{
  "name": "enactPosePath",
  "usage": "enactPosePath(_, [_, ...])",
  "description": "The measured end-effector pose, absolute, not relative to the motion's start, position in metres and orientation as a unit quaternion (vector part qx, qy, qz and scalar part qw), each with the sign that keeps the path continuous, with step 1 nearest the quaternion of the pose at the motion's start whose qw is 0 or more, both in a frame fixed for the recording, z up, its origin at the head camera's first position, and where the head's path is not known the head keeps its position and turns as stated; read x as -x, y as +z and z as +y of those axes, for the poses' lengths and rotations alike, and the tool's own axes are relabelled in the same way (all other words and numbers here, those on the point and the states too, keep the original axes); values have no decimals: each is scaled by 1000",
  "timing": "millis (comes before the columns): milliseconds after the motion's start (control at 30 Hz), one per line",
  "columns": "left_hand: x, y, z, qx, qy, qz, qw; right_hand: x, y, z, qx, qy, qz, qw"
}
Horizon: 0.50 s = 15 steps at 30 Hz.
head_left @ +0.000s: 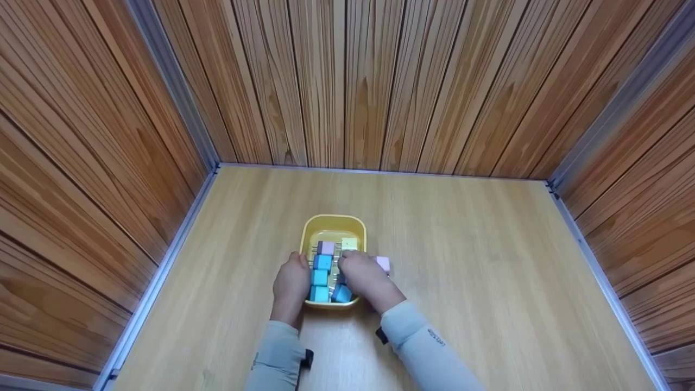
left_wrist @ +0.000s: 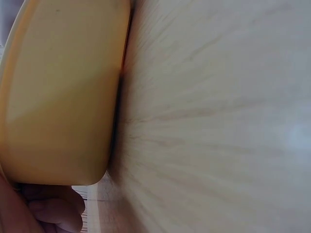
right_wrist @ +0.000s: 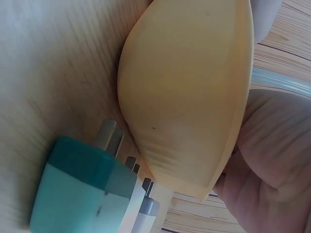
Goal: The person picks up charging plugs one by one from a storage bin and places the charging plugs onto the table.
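Note:
A yellow plastic basket (head_left: pixel 331 222) holds several plug-in chargers in two rows, their metal prongs showing. Among them are a pale yellow charger (head_left: pixel 349 244), a pink one (head_left: pixel 326 248) and blue ones (head_left: pixel 319 294). My left hand (head_left: pixel 292 279) grips the basket's left side, its curled fingers (left_wrist: pixel 58 208) showing past the basket's end in the left wrist view. Reaching over the right rim, my right hand (head_left: pixel 362 274) has its bent fingers down among the chargers of the right row. I cannot tell whether they pinch one, as the hand covers that spot.
Outside the basket, a teal charger (right_wrist: pixel 82 189) lies with others beside its right wall, prongs toward it. A pink charger (head_left: pixel 382 264) shows past my right hand. Wood-panelled walls (head_left: pixel 369 81) enclose the table (head_left: pixel 461 260) at the back and both sides.

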<state>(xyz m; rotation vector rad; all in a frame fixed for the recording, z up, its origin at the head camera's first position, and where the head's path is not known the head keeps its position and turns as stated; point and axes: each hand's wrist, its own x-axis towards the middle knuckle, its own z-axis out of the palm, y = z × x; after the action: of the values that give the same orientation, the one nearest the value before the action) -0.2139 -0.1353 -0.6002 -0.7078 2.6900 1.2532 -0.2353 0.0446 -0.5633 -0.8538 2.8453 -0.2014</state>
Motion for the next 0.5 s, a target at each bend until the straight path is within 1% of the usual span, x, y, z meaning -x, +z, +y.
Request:
enactPosePath(233, [215, -600, -135, 238, 413, 877, 54, 237, -563, 45, 284, -76, 951, 91])
enactPosePath(400, [215, -600, -135, 244, 423, 870, 61, 238, -565, 45, 291, -75, 950, 83])
enactPosePath(500, [215, -600, -135, 239, 420, 874, 54, 238, -565, 45, 300, -72, 949, 69])
